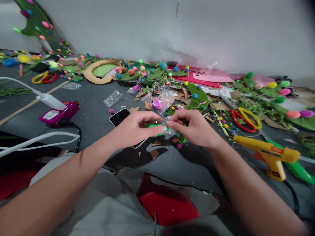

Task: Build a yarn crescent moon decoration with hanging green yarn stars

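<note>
My left hand (139, 126) is closed around a bright green lump of modelling clay (152, 125) in a clear plastic wrapper, its thumb lying across the top. The thumb and forefinger of my right hand (193, 126) pinch the clear plastic (167, 120) at the lump's right end, so the two hands almost meet. Partly under my left forearm lies a phone (119, 117) with a dark screen. Just beyond my fingers sits a magenta clay lump (157, 104) on clear film, beside a small orange piece (147, 105).
Red-and-yellow scissors (242, 119) and a yellow hot glue gun (267, 150) lie to the right. At left is a purple power adapter (59, 113) with a white plug and cables. Green felt, coloured pompoms, cardboard scraps and a tan ring (94, 73) line the wall.
</note>
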Available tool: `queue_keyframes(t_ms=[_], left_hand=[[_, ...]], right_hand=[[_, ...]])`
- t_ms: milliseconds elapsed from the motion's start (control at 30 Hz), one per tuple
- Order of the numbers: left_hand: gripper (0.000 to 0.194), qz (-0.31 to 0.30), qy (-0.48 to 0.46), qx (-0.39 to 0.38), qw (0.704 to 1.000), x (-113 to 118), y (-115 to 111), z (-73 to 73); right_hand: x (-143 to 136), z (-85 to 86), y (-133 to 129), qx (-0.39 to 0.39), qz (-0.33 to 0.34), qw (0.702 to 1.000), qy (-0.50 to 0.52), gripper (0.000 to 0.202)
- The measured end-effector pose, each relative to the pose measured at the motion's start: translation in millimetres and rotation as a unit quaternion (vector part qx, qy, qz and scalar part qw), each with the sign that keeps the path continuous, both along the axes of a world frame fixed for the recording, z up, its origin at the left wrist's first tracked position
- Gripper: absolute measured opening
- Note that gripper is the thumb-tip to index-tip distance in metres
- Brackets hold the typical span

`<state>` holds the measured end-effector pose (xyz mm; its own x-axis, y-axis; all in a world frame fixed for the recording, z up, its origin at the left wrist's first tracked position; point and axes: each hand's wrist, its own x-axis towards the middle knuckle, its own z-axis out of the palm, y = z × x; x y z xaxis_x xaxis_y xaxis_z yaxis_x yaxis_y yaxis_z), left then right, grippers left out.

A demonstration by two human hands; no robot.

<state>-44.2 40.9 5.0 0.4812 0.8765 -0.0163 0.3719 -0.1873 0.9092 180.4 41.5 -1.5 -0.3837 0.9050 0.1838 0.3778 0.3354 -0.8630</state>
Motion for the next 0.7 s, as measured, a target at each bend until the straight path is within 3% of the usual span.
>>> queue_keyframes(t_ms=[200,400,567,700], left_hand=[[0.022,0.01,0.009,0.05,0.999,4.3,0.7,4.8],[0.021,0.084,-0.017,0.079,0.993,2.8,0.3,9.1],[0.021,0.044,-0.018,0.033,0.998,2.5,0.1,8.7],[0.02,0.026,0.006,0.06,0.998,1.0,0.5,9.2]], right_hand=[[-4.9,0.1,-5.3,-0.035,0.043,0.998,0.002,0.033],[-3.5,0.3,-3.9,-0.017,0.026,0.999,-0.013,0.026],[-5.0,0.4,-5.8,-0.013,0.044,0.999,-0.013,0.021],[-4.5,0.9,-6.9,-0.029,0.056,0.998,0.002,0.027]])
